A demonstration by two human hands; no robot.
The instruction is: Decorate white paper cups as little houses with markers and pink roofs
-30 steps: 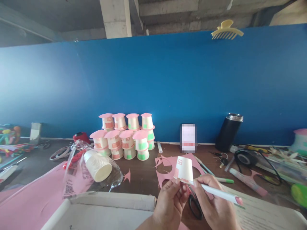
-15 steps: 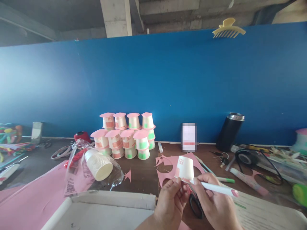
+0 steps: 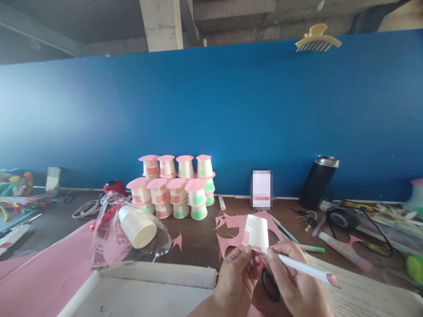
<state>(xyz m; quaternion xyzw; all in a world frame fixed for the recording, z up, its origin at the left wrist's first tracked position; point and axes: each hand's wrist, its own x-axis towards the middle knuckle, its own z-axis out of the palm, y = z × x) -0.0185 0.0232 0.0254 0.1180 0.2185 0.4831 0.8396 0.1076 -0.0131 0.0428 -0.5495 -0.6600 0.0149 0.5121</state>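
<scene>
My left hand (image 3: 236, 275) grips the rim of an upside-down white paper cup (image 3: 259, 231) between thumb and fingers. The cup bears a red-drawn window and a reddish door, with red marks along its rim. In my right hand (image 3: 299, 277) is a white marker (image 3: 304, 265) with a pinkish-red end, its tip against the cup's rim. Under the hands lie black-handled scissors (image 3: 271, 284), partly hidden, and a pink paper sheet (image 3: 231, 237) with round holes cut out. To the left stand stacked paper cups (image 3: 196, 198) with pink paper discs on top.
A plastic bag of nested paper cups (image 3: 139, 226) lies left, beside a white box (image 3: 155, 277) in front. A black bottle (image 3: 319, 182) leans against the blue partition (image 3: 211, 110). Keys (image 3: 310, 220), a green-ended marker (image 3: 312, 248) and a printed sheet (image 3: 370, 286) lie right.
The view has shifted very slightly. The marker's rear end has swung a little down and to the right, while its tip stays at the cup's rim. Both hands keep their hold.
</scene>
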